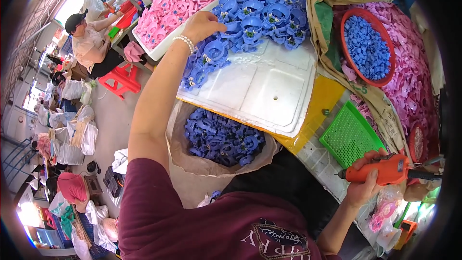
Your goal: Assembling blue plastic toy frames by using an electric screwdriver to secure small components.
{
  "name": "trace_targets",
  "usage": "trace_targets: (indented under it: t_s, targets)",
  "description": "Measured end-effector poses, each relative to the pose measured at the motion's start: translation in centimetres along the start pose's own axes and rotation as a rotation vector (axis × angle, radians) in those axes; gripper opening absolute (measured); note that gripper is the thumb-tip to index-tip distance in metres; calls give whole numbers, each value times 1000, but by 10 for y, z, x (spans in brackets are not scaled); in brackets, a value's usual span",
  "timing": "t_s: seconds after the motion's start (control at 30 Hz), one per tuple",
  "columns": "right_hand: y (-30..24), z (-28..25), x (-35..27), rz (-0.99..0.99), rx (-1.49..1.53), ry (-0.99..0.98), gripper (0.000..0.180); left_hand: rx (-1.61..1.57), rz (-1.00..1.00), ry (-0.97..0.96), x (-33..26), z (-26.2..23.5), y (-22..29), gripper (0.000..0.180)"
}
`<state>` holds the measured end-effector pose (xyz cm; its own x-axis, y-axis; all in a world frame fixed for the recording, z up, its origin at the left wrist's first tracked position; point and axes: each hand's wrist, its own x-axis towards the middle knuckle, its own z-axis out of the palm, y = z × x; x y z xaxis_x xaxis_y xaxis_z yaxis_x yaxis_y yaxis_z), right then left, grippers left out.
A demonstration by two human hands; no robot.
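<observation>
Workshop floor at far left, pale concrete, crowded with filled plastic sacks (77,135) along an aisle; a seated person (89,43) in a dark cap works at a neighbouring bench beside a red stool (120,79). Pink plastic parts (180,5) lie heaped on a white tray behind. Left hand (204,24), wrist ringed by a pearl bracelet (185,43), reaches forward with fingers curled down onto the pile of blue plastic parts (255,19); whether it grips one cannot be told. The pile rests on the far half of a white foam board (262,94) that forms the worktop, its near half bare. Below the board's edge an open sack (221,139) holds more blue parts. Yellow sheet (320,101) lies just beside the board, then a green perforated tray (349,135). Red round basket (368,48) of small blue pieces sits upon a mound of pink parts (414,82) in a tan sack. Right hand (365,178), at lower right, is clenched around an orange electric screwdriver (385,169), held level, well apart from the blue pile.
</observation>
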<state>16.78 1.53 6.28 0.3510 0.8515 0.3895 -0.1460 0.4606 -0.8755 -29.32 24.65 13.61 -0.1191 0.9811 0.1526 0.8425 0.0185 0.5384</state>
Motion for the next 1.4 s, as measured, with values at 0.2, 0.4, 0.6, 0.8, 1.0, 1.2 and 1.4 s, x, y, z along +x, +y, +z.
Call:
trace_targets:
  t_s: [0.2,0.4,0.6,0.8,1.0,1.2,1.4]
  targets:
    - [1,-1,0,3,15,-3,60,-65,10,27,1,-4,3,44]
    - [0,-4,-2,-1,12,-3,60,-212,-20,61,-14,-7,21,42]
    - [-4,-11,-3,-5,11,-16,55,-667,-175,-144,-38,-5,40,33]
    - [-1,-16,-1,-75,42,-10,43,-783,-101,-283,-80,20,67,32]
    - [-9,-14,-3,-14,35,-40,50,-644,27,-141,-118,84,63,50]
    - [-13,-13,-5,-1,17,-8,58,-308,143,30,-134,115,60,56]
    - [-11,-14,-7,-13,-6,3,57,-307,236,-21,-133,127,51,55]
